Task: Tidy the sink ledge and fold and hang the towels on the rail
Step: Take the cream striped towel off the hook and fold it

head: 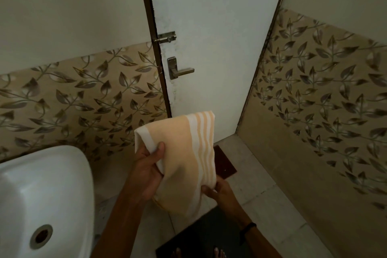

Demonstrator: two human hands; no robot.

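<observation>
The folded peach-and-white striped towel (184, 157) hangs right of the white ceramic sink (41, 190), its long axis running away from the person toward the door (209, 48). Left hand (146, 172) pinches its upper white border; right hand (219, 192) fingers clasp the lower end. The terry cloth looks soft; no rail is visible, perhaps out of view.

Person, head view: two bare forearms, no sleeves. Right wrist: one thin black band (250, 226). Bare toes (218, 252) at the frame's lower edge.
</observation>
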